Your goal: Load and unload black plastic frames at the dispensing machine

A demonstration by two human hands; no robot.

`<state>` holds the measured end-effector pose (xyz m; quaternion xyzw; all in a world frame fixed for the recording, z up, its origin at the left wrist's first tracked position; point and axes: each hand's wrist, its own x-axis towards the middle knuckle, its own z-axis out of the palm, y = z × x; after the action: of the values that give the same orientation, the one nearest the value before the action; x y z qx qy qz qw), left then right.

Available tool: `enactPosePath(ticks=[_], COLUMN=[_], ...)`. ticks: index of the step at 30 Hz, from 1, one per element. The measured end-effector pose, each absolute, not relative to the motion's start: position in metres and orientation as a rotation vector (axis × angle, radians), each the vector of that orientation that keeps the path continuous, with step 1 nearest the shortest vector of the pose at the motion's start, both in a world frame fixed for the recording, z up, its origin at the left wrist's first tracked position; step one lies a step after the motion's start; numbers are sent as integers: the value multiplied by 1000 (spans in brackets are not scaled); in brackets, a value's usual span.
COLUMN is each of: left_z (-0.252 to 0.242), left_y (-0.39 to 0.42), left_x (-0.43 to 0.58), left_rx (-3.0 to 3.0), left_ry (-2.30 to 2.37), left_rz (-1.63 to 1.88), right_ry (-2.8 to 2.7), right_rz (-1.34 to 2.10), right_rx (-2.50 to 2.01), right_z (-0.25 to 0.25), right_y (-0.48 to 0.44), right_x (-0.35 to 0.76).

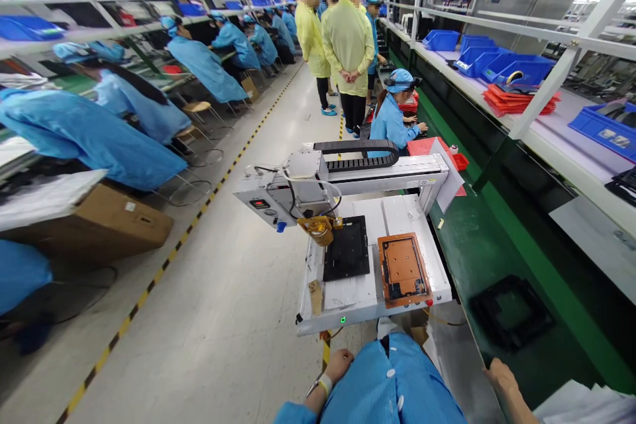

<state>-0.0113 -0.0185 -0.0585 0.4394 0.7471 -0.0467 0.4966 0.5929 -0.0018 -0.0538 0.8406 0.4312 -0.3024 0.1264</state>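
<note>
My left hand (340, 364) is at the left of my blue smock, its fingers curled in, with nothing visible in them. My right hand (501, 376) rests at the edge of the green bench (541, 271); its fingers are mostly hidden. Before me stands a desktop machine with a gantry arm (382, 175). On its white bed lie a black rectangular frame (348, 248), under the brass-coloured head (318, 230), and a copper-coloured fixture plate (405, 265) with a dark frame-like part in it. Neither hand touches them.
A black frame (511, 311) lies on the bench, with white sheets (586, 404) nearer me. Blue bins (517, 67) line the right shelf. A co-worker in blue (390, 119) sits beyond the machine; people in yellow (348, 46) stand in the aisle. A cardboard box (109, 222) is at left.
</note>
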Motion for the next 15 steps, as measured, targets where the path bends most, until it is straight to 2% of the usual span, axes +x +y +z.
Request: enactPosePath(ticks=[15], left_z=[-46], left_y=[-18], left_x=[-14], left_rx=[1171], left_ry=[1813], left_rz=[-168], right_ry=[1270], right_rz=[-820], right_rx=[2451], right_z=[-30], right_y=[0], right_x=[580])
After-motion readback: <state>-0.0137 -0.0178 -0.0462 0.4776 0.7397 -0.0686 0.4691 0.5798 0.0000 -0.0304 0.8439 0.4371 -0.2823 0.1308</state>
